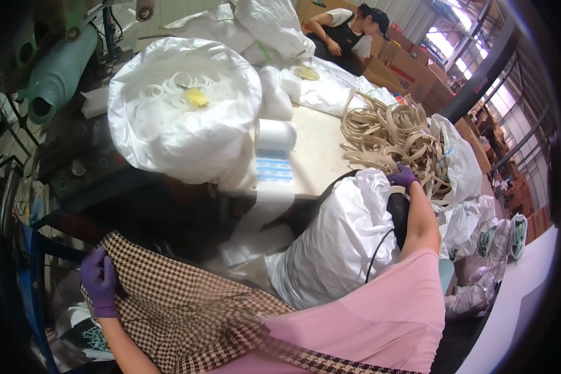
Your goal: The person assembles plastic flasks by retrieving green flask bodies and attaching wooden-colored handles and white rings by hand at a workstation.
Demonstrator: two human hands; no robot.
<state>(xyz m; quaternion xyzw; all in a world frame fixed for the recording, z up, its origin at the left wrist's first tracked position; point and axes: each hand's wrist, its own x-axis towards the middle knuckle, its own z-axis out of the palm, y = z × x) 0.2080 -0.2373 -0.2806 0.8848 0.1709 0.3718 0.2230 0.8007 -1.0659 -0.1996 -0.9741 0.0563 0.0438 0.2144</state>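
Head view: right hand [404, 177] at tangled tan strips [389, 128], left hand [99, 282] by the houndstooth apron [187, 302], neither grip clear from here; teasing strips out singly should prevent snags.

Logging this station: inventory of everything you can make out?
Table: one, pale, centre
Open bag: one, white, upper left
Loops: many, whitish, inside open bag
Small item: one, yellow, on loops
Plastic roll: at least one, white, centre
Straps: many, tan, table's right
Front bag: one, white, below straps
Other bags: several, white, right side
Large roll: one, green, upper left
Boxes: several, brown, upper right
Co-worker: one, black-clad, behind table
Apron: one, black/beige, lower left
Left hand: one, purple-gloved, at apron edge
Right hand: one, purple-gloved, at straps
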